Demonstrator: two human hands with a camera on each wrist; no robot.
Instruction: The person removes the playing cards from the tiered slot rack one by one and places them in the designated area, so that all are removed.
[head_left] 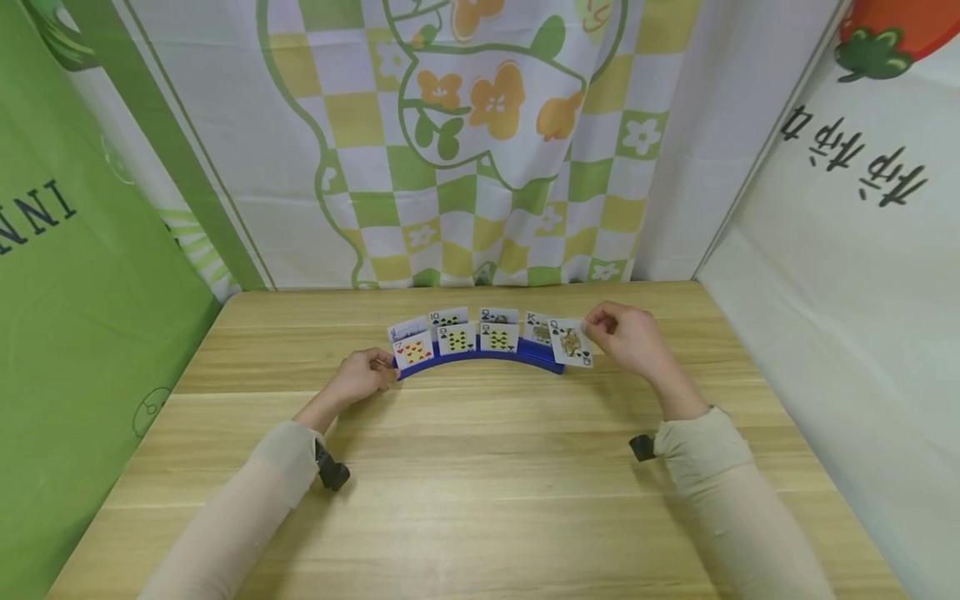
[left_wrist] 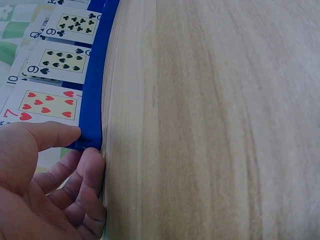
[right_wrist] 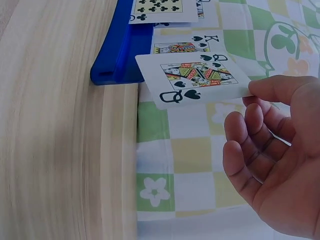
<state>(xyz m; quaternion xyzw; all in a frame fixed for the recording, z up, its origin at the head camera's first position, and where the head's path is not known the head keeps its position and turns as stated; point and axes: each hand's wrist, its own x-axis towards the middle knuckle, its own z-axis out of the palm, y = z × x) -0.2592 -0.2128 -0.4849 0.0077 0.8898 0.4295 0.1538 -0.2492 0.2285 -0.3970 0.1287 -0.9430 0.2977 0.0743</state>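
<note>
A curved blue card holder (head_left: 542,357) stands on the table with playing cards upright in two rows. My left hand (head_left: 358,377) grips its left end, the thumb close by the seven of hearts (left_wrist: 47,105). Along the front row follow the nine of spades (left_wrist: 61,62) and the nine of clubs (left_wrist: 75,24). Between thumb and finger, my right hand (head_left: 630,335) pinches a queen of spades (right_wrist: 200,75) by its edge. That card is tilted at the holder's right end, overlapping the king of spades (right_wrist: 177,47) in the back row.
The wooden table (head_left: 480,475) spreads out in front of the holder. Behind it hangs a checkered curtain (head_left: 480,200). A green cloth (head_left: 90,333) borders the left side and a white cloth (head_left: 840,275) the right. Each wrist carries a small black camera.
</note>
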